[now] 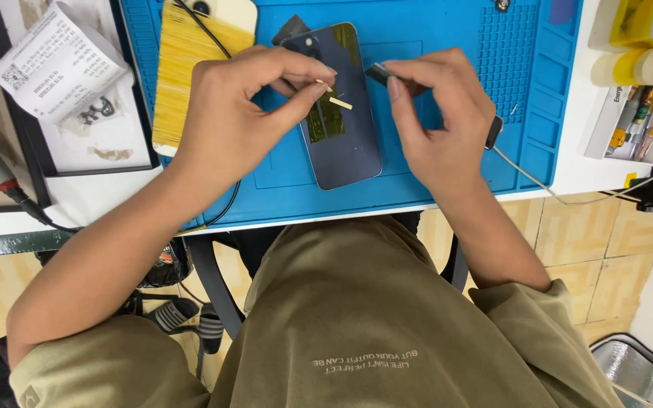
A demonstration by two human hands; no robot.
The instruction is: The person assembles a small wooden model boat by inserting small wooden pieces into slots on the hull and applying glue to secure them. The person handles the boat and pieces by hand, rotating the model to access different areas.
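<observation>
white desk (568, 170) top sits under a blue work mat (538, 91), floor below is tan square tiles (576, 234), pretty evenly lit, dark chair frame (217, 279) underneath, shiny silver bin (629, 363) off in the corner

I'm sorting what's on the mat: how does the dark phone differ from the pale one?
The dark blue phone lies in full view mid-mat with yellowish tape on its back; the pale cream phone sits at the top edge, mostly hidden under a yellow pad. Both rest on the blue mat.
</observation>
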